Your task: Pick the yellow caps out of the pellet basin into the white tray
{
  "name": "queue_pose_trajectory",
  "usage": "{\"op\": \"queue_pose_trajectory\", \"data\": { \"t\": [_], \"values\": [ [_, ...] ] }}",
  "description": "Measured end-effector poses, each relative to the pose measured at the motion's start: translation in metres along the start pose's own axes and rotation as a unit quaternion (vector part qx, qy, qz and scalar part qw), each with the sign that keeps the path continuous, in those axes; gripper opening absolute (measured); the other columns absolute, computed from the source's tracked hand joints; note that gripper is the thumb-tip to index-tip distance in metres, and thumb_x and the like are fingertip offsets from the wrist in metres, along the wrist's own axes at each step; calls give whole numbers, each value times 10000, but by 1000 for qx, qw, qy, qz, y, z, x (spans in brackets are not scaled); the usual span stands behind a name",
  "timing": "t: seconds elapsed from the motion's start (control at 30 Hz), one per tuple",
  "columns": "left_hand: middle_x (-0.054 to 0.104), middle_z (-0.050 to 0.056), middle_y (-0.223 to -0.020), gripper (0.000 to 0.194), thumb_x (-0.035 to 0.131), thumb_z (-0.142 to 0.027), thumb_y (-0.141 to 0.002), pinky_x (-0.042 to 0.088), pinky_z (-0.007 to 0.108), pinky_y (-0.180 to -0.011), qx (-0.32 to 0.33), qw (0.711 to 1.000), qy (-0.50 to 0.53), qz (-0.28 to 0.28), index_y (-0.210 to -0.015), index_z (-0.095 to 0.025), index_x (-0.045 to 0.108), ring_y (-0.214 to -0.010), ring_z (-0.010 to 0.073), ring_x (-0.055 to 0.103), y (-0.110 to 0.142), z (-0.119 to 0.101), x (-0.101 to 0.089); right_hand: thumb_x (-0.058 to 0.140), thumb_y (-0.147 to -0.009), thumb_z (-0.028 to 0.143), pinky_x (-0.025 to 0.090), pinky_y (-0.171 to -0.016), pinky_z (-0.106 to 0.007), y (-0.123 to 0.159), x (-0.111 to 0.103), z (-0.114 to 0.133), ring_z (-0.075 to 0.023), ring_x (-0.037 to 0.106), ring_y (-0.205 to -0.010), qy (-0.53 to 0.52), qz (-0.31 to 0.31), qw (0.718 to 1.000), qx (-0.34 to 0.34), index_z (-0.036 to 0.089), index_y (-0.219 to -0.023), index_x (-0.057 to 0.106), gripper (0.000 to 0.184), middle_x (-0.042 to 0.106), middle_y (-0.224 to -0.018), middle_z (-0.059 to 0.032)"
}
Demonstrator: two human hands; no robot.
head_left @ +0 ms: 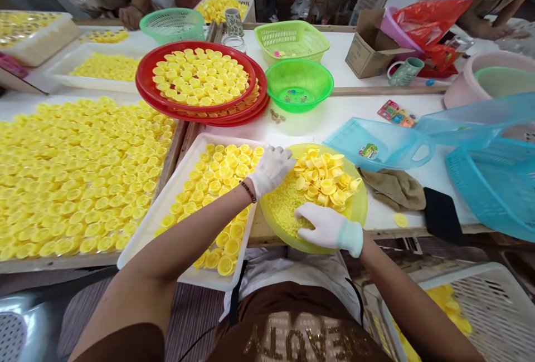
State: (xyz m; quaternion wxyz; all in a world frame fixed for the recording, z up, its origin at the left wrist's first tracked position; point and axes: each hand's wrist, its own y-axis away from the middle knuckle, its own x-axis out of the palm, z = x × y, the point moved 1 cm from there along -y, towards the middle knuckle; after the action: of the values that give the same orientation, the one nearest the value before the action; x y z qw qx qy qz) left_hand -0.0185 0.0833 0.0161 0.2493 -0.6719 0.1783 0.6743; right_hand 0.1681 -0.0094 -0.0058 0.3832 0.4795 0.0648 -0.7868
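A yellow bowl (276, 223) sits at the table's front edge, holding small yellow pellets (286, 197) and a heap of yellow plastic cups (324, 178). My left hand (272, 171), in a white glove, is above the bowl's left rim with its fingers curled together; what they hold, if anything, is hidden. My right hand (324, 224), also gloved, reaches over the pellets from the bowl's near right side, thumb and fingers apart. To the left lies a white tray (156, 214) with rows of round yellow cups (213, 184), partly covered by my left forearm.
Many yellow cups (83, 184) cover the left table. Stacked red trays (142, 81), a green bowl (300, 86) and a green basket (292, 42) stand behind. Blue baskets (493, 184), a brown cloth (393, 188) and a cardboard box (368, 50) are rightward. Other people sit across.
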Motion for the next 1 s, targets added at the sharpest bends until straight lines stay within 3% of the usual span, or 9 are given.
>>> {"op": "queue_pose_trajectory", "data": {
  "t": [0.1, 0.23, 0.37, 0.5, 0.6, 0.7, 0.83, 1.0],
  "values": [
    [715, 115, -952, 246, 470, -101, -904, 444, 397, -812, -15, 999, 28, 17, -985, -164, 694, -913, 248, 646, -1, -1, -3, 574, -816, 168, 454, -821, -321, 1, 2, -5, -212, 617, -910, -5, -1, 1000, -13, 192, -1009, 660, 213, 676, -984, -64],
    [725, 61, -856, 219, 532, -217, -872, 444, 320, -682, -105, 986, 121, 51, -989, -215, 717, -780, 213, 654, 19, -4, -17, 574, -833, 157, 466, -838, -334, -2, 4, -9, -210, 626, -888, -44, -20, 999, -18, 184, -937, 684, 154, 701, -953, -65],
    [705, 35, -764, 191, 528, -249, -877, 411, 287, -597, -109, 973, 164, 118, -835, -224, 713, -692, 191, 641, 39, -12, -21, 577, -855, 143, 481, -875, -351, 0, 1, -12, -210, 645, -908, -81, -55, 995, -20, 173, -940, 690, 144, 718, -972, -70],
    [708, 44, -782, 249, 471, -313, -965, 454, 303, -643, -112, 977, 168, 68, -915, -217, 696, -714, 198, 658, 57, -13, -20, 558, -882, 143, 491, -893, -363, 5, -8, -9, -211, 647, -938, -98, -125, 987, -29, 180, -956, 671, 140, 709, -977, -69],
    [721, 62, -902, 177, 560, -310, -931, 490, 320, -722, -102, 981, 159, 32, -1010, -202, 677, -834, 217, 678, 69, -9, -22, 538, -906, 143, 488, -896, -360, -5, -17, 0, -210, 631, -956, -101, -178, 977, -59, 194, -975, 652, 142, 686, -966, -61],
    [706, 89, -994, 240, 642, -306, -879, 507, 355, -767, -92, 985, 137, 39, -1079, -173, 655, -903, 249, 672, 75, -7, -25, 521, -932, 147, 481, -902, -365, -27, -21, 10, -215, 608, -969, -91, -216, 968, -91, 189, -990, 635, 135, 662, -961, -67],
    [687, 107, -1038, 259, 659, -273, -857, 509, 381, -799, -92, 988, 114, 50, -1086, -153, 644, -926, 264, 661, 78, -9, -23, 541, -940, 166, 480, -924, -384, -49, -19, 15, -228, 594, -1020, -81, -217, 968, -97, 192, -1046, 628, 139, 656, -1029, -87],
    [677, 99, -1028, 299, 665, -331, -861, 485, 381, -811, -88, 991, 92, 41, -1110, -169, 630, -951, 267, 645, 77, -12, -18, 490, -961, 172, 496, -891, -370, -29, -16, 2, -209, 621, -967, -82, -251, 962, -63, 208, -1010, 647, 169, 673, -986, -67]
  ]
}}
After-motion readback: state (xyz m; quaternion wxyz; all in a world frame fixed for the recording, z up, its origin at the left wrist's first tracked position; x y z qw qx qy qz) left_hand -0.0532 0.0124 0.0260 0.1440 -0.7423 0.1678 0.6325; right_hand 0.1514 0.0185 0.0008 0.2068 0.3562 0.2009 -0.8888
